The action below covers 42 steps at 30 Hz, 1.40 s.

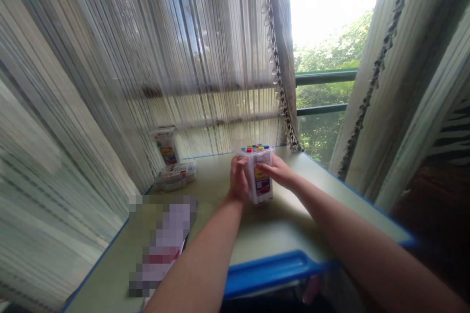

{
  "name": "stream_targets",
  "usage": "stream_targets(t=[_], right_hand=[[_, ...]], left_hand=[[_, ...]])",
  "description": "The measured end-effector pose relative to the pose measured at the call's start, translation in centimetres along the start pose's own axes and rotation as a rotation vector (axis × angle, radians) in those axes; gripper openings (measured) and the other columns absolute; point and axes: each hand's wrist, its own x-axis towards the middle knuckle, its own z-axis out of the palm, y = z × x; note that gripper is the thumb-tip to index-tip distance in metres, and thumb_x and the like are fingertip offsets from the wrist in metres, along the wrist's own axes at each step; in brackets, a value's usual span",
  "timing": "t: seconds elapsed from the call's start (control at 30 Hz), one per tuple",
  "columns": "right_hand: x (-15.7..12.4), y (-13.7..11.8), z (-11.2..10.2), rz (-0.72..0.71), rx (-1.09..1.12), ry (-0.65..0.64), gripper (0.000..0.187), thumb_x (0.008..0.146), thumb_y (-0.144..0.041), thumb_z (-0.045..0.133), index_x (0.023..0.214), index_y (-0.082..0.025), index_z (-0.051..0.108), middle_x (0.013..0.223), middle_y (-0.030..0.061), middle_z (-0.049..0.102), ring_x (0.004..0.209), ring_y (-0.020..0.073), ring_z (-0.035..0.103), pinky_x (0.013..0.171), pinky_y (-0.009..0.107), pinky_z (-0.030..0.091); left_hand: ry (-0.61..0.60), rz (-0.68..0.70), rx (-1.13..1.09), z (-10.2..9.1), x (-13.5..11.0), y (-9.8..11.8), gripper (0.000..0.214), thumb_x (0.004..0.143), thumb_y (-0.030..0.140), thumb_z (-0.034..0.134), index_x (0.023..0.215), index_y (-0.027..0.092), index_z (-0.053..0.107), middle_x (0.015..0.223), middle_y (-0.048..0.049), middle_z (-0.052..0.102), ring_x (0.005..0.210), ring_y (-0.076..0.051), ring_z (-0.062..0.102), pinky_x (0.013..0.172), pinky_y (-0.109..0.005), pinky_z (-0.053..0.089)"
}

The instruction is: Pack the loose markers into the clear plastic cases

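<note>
A clear plastic marker box point(262, 183) is upright between my two hands over the middle of the desk. Several coloured caps show along its top, and a dark and yellow label faces me. My left hand point(239, 179) wraps its left side, fingers curled near the upper edge. On the other side, my right hand point(279, 170) grips the upper right, with fingers lying across the front above the label. Whether the box's base touches the desk I cannot tell.
The pale green desk point(220, 225) has a blue rim and a blue front ledge point(271, 270). At the back left are another marker box point(167, 145) and a flat plastic case point(176, 174). A blurred-out purple item point(171, 234) lies left. String curtains point(205, 58) hang behind.
</note>
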Motion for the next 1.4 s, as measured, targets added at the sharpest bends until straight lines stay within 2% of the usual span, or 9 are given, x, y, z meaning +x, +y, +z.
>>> stream_targets(t=[0.13, 0.33, 0.43, 0.53, 0.7, 0.87, 1.03, 1.2, 1.4], right_hand=[[-0.2, -0.2, 0.1, -0.021, -0.105, 0.025, 0.056, 0.076, -0.061, 0.062, 0.111, -0.016, 0.059, 0.107, 0.0126, 0.068, 0.097, 0.0272, 0.064, 0.084, 0.041, 0.051], [-0.3, -1.5, -0.1, -0.203, -0.188, -0.046, 0.050, 0.079, -0.059, 0.059, 0.108, -0.020, 0.066, 0.112, 0.0105, 0.069, 0.100, 0.0279, 0.064, 0.088, 0.040, 0.050], [-0.3, -1.9, -0.3, -0.266, -0.233, -0.100, 0.048, 0.081, -0.059, 0.055, 0.106, -0.021, 0.069, 0.112, 0.0091, 0.070, 0.102, 0.0283, 0.064, 0.091, 0.040, 0.049], [-0.4, -1.9, -0.4, -0.292, -0.287, -0.129, 0.048, 0.081, -0.061, 0.054, 0.105, -0.022, 0.071, 0.110, 0.0086, 0.071, 0.104, 0.0289, 0.064, 0.091, 0.040, 0.049], [-0.3, -1.7, -0.5, -0.299, -0.346, -0.121, 0.049, 0.080, -0.064, 0.053, 0.100, -0.023, 0.073, 0.109, 0.0077, 0.072, 0.103, 0.0297, 0.065, 0.089, 0.040, 0.050], [-0.2, -1.6, -0.3, -0.322, -0.354, -0.142, 0.049, 0.081, -0.063, 0.052, 0.102, -0.023, 0.072, 0.110, 0.0081, 0.071, 0.104, 0.0293, 0.064, 0.092, 0.041, 0.049], [-0.3, -1.5, -0.3, -0.269, -0.321, -0.137, 0.050, 0.081, -0.063, 0.051, 0.098, -0.022, 0.072, 0.105, 0.0086, 0.072, 0.097, 0.0287, 0.066, 0.085, 0.040, 0.051], [-0.2, -1.2, -0.2, -0.254, -0.339, -0.130, 0.048, 0.083, -0.062, 0.049, 0.095, -0.022, 0.072, 0.096, 0.0078, 0.073, 0.088, 0.0276, 0.067, 0.078, 0.038, 0.051], [-0.2, -1.4, -0.1, -0.203, -0.407, -0.007, 0.042, 0.085, -0.055, 0.050, 0.098, -0.020, 0.069, 0.097, 0.0100, 0.072, 0.088, 0.0278, 0.067, 0.075, 0.037, 0.051]], left_hand=[[0.053, -0.094, -0.083, 0.2, 0.3, 0.8, 0.065, 0.076, 0.072, 0.049, 0.097, 0.012, 0.064, 0.092, -0.0133, 0.072, 0.096, -0.031, 0.068, 0.085, -0.042, 0.052], [0.133, 0.002, -0.060, 0.1, 0.6, 0.8, 0.053, 0.077, 0.060, 0.061, 0.106, 0.016, 0.057, 0.094, -0.0091, 0.072, 0.096, -0.025, 0.067, 0.088, -0.039, 0.049], [0.090, 0.021, -0.060, 0.2, 0.5, 0.8, 0.055, 0.080, 0.064, 0.056, 0.109, 0.018, 0.056, 0.098, -0.0090, 0.071, 0.098, -0.025, 0.067, 0.090, -0.040, 0.049], [-0.003, -0.054, -0.050, 0.2, 0.4, 1.3, 0.063, 0.080, 0.073, 0.044, 0.108, 0.019, 0.058, 0.102, -0.0108, 0.070, 0.102, -0.028, 0.065, 0.090, -0.042, 0.049], [0.050, -0.101, -0.020, -0.1, 0.5, 2.4, 0.067, 0.081, 0.077, 0.033, 0.117, 0.024, 0.053, 0.113, -0.0097, 0.067, 0.104, -0.029, 0.064, 0.087, -0.045, 0.051], [-0.007, -0.095, -0.009, 0.2, 0.7, 3.3, 0.061, 0.085, 0.070, 0.038, 0.115, 0.021, 0.056, 0.107, -0.0102, 0.069, 0.107, -0.030, 0.063, 0.090, -0.045, 0.050], [-0.031, -0.106, -0.007, 0.4, 0.8, 4.1, 0.055, 0.086, 0.065, 0.042, 0.112, 0.019, 0.058, 0.101, -0.0092, 0.070, 0.106, -0.029, 0.064, 0.091, -0.044, 0.050], [-0.034, -0.084, -0.006, 0.1, 0.5, 3.5, 0.048, 0.085, 0.058, 0.050, 0.108, 0.017, 0.060, 0.097, -0.0086, 0.071, 0.102, -0.027, 0.065, 0.091, -0.042, 0.049], [-0.021, -0.011, 0.055, -0.2, 0.3, 2.0, 0.045, 0.082, 0.057, 0.057, 0.104, 0.018, 0.064, 0.102, -0.0090, 0.071, 0.102, -0.026, 0.066, 0.090, -0.038, 0.048]])
